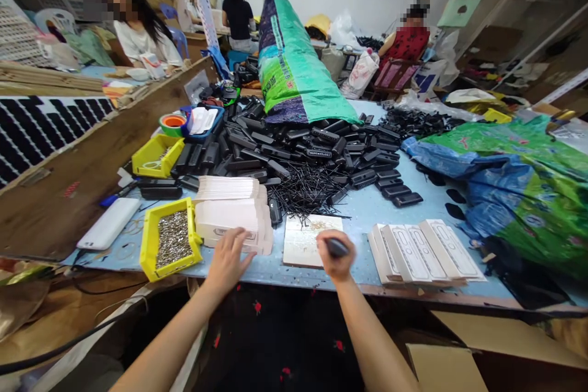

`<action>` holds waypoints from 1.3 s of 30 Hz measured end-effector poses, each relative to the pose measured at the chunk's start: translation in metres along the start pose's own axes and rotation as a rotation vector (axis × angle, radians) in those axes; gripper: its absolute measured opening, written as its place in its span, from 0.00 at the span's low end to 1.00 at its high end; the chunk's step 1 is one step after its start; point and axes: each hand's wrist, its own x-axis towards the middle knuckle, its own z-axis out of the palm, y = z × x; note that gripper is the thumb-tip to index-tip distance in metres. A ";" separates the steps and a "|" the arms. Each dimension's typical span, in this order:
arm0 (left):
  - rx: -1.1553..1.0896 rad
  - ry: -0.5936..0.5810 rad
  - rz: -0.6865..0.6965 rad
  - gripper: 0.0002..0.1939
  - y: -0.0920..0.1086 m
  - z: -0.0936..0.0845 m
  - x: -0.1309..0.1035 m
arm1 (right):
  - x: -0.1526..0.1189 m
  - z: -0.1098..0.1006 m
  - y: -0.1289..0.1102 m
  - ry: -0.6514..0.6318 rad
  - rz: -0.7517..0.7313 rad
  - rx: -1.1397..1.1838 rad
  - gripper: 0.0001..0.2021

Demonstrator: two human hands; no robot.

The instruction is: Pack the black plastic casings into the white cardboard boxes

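My left hand [229, 259] rests with fingers spread on the near edge of a stack of pale cards [232, 211]. Closed round a black-handled tool [337, 248] is my right hand [339, 260], over the right edge of a small whitish board [298, 241]. The tool's lower end is hidden by the hand. Left of the cards stands a yellow bin [149, 242] of small metal pieces [173, 237]. Behind the board lies a tangle of thin black strips [307, 190].
Black plastic parts [275, 141] heap up behind, under a green sack [303, 73]. Printed card stacks [425, 251] stand right, near a green-blue bag [519, 190]. A white phone [109, 223] and wooden partition [82, 177] are left. Several people sit beyond.
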 end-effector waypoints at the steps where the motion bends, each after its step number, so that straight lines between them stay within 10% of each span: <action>1: 0.135 -0.026 0.045 0.20 -0.017 -0.007 0.002 | 0.005 -0.006 0.007 -0.053 0.023 -0.043 0.09; 8: 0.310 -0.228 0.121 0.16 -0.053 -0.025 0.003 | 0.025 -0.028 0.051 0.309 0.270 -0.333 0.23; 12: 0.159 -0.402 0.140 0.07 -0.023 -0.054 0.014 | 0.021 -0.038 0.054 0.168 0.009 -0.686 0.28; 17: -0.404 -0.590 -0.052 0.11 0.036 -0.095 0.023 | -0.001 -0.013 -0.013 -0.077 -0.134 -0.400 0.11; 24: -0.987 -0.486 -0.456 0.20 0.059 -0.047 -0.008 | -0.028 0.051 -0.068 -0.634 -0.597 -0.547 0.21; 32: -0.624 -0.407 -0.371 0.58 0.050 -0.051 -0.019 | -0.044 0.031 -0.057 -0.819 -0.145 -0.539 0.10; 39: -0.551 -0.454 -0.028 0.18 0.071 -0.044 -0.014 | -0.046 0.029 -0.033 -0.435 0.366 0.196 0.18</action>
